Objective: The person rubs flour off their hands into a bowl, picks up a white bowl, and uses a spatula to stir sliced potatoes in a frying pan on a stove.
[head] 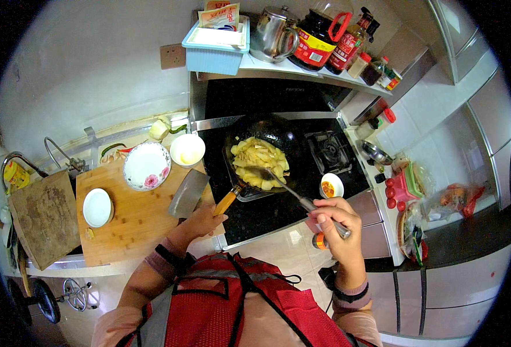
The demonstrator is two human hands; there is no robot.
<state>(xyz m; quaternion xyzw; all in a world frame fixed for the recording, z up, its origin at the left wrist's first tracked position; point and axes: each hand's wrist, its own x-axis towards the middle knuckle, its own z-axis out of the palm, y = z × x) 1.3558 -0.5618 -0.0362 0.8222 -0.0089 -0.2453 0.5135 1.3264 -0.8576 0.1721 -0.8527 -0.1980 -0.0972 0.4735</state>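
My left hand [203, 221] grips the wooden handle [226, 204] of a dark wok [281, 130] on the left side of a black gas hob. In the wok lies a heap of yellow sliced food [260, 156], which looks like potato. My right hand [340, 223] holds a metal spatula [296, 196] by its handle, its blade resting on the slices. Just beyond my right hand stands a small white bowl [338, 184] with orange-red contents. A cleaver [189, 193] lies by my left hand on a wooden cutting board [138, 234].
A floral plate [140, 162] and a white bowl [97, 207] are on the board, with another bowl [187, 145] near the hob. The second burner [331, 149] is right of the wok. Bottles [346, 47] and a steel pitcher [273, 32] line the shelf above.
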